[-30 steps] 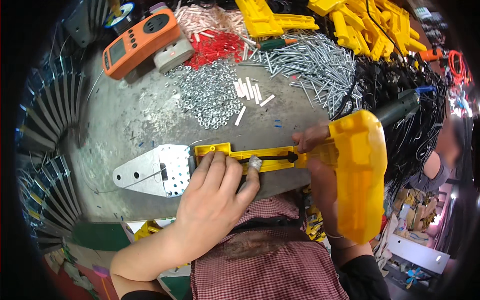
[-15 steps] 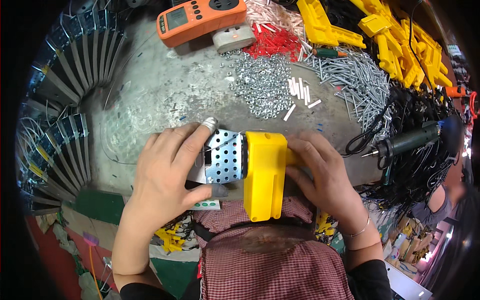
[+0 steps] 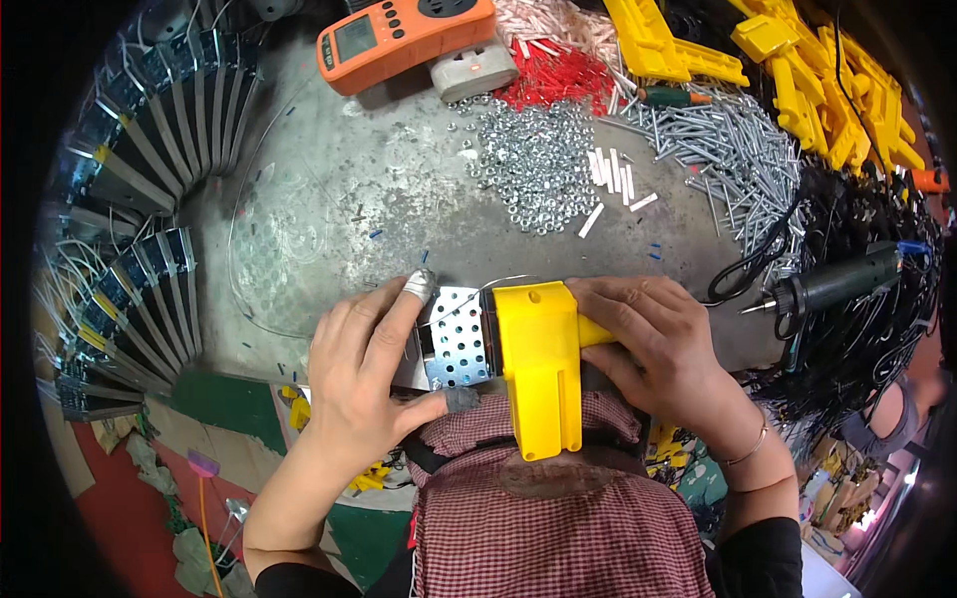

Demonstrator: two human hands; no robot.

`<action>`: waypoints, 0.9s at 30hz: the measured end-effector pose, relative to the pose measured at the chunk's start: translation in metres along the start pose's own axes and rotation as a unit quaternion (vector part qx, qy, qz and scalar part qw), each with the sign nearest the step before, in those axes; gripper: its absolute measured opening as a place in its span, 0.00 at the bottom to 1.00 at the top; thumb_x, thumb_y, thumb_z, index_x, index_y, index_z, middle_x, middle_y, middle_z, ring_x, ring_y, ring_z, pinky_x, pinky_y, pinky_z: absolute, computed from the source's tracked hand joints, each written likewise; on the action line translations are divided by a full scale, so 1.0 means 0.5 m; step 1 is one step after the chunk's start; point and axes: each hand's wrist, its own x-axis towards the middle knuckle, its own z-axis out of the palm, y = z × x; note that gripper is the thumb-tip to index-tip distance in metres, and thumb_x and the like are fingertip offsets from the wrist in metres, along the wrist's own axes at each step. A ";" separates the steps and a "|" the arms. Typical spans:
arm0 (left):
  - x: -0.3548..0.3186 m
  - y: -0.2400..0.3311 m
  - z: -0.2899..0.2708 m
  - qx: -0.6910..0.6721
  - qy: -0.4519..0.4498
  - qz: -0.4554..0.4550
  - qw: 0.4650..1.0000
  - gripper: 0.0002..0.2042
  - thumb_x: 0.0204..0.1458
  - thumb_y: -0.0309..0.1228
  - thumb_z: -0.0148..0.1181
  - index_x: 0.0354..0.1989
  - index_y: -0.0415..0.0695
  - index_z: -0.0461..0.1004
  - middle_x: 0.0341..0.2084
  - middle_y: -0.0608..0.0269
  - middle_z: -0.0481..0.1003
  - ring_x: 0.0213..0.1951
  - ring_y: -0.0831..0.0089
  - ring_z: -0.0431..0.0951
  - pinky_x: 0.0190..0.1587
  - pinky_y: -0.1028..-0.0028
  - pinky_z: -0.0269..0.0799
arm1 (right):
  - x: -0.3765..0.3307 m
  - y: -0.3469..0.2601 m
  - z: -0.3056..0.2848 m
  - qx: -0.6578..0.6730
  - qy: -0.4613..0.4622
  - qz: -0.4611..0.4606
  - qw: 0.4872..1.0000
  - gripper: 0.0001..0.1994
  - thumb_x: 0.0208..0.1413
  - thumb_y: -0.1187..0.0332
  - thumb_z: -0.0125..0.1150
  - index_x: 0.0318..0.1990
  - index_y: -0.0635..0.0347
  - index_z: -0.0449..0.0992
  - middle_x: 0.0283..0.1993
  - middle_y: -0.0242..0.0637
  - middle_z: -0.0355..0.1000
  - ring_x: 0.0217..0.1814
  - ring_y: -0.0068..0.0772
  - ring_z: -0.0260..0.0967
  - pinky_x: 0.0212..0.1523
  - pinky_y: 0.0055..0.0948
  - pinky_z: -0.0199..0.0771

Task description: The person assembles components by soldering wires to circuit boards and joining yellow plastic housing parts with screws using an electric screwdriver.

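Note:
A perforated silver metal sleeve (image 3: pixel 461 341) lies against a yellow plastic housing (image 3: pixel 540 371) at the table's near edge, the two joined end to end. My left hand (image 3: pixel 361 361) is closed round the sleeve's left part, index finger above and thumb below, both tips covered. A yellow stub on the housing's right side is gripped by my right hand (image 3: pixel 653 337); its palm hides the stub's end. A thin wire runs over the sleeve's top. The housing's lower end hangs over my checked apron (image 3: pixel 558 528).
Small nuts (image 3: pixel 538 164), white tubes (image 3: pixel 610 171), red pieces (image 3: pixel 558 78) and long screws (image 3: pixel 738 149) lie behind. An orange meter (image 3: pixel 404 40) stands at the back. An electric screwdriver (image 3: pixel 837 279) lies right, yellow shells (image 3: pixel 673 50) far right, and stacked metal assemblies (image 3: pixel 150 309) left.
Both hands and the joined piece have come slightly nearer to me, and the yellow housing tilts a little more. The whole view has shifted slightly. Both grips stay.

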 end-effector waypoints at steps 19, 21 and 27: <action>0.038 0.119 0.047 0.098 -0.045 0.177 0.978 0.16 0.43 0.45 0.59 0.41 0.59 0.74 0.58 0.62 0.67 0.60 0.56 0.64 0.50 0.50 0.61 | 0.027 0.049 0.025 -0.029 -0.025 0.077 0.996 0.19 0.60 0.59 0.49 0.21 0.58 0.77 0.21 0.42 0.73 0.22 0.46 0.72 0.24 0.41 0.72; 0.057 0.127 0.034 0.131 -0.101 0.184 0.969 0.16 0.42 0.45 0.60 0.40 0.58 0.74 0.58 0.63 0.66 0.60 0.55 0.63 0.49 0.50 0.61 | 0.029 0.057 0.030 -0.031 0.013 0.050 0.998 0.19 0.59 0.59 0.49 0.22 0.58 0.78 0.20 0.41 0.73 0.20 0.46 0.72 0.22 0.41 0.72; 0.069 0.123 0.031 0.101 -0.140 0.200 0.964 0.17 0.40 0.49 0.60 0.37 0.57 0.73 0.58 0.61 0.66 0.61 0.52 0.62 0.46 0.47 0.61 | 0.021 0.012 -0.025 -0.087 0.014 0.058 0.994 0.07 0.50 0.66 0.60 0.25 0.57 0.72 0.28 0.35 0.69 0.34 0.39 0.70 0.28 0.35 0.70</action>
